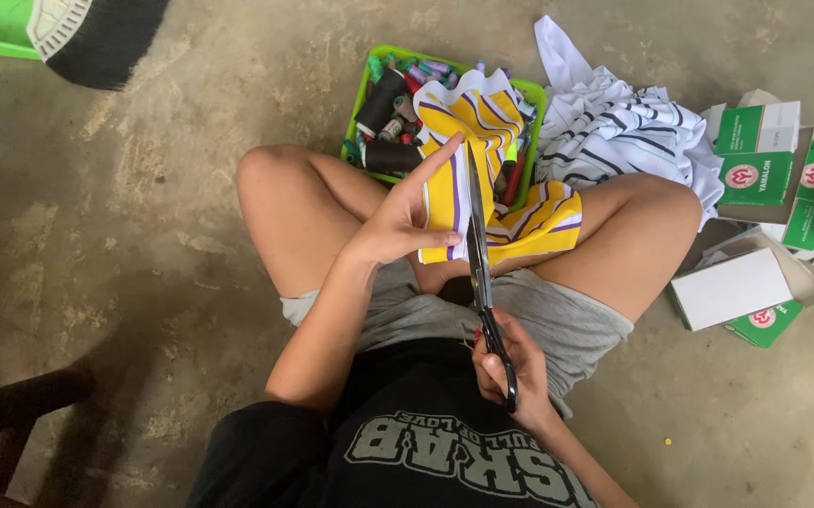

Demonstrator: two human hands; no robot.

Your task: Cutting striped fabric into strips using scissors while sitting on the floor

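A piece of yellow fabric with purple and white stripes point(482, 141) is held up over the lap by the left hand point(397, 221), its fingers closed on the near edge and the forefinger stretched along it, while long scissors point(478, 254) are gripped through the handle loops by the right hand point(510, 367), the blades seen nearly closed along the cloth's left edge. The cut is judged to be only partly made, as most of the piece still hangs whole toward the green basket of thread spools point(379, 113), with white striped cloth point(614, 122) and green and white boxes point(764, 169) left on the concrete floor point(143, 235) beside
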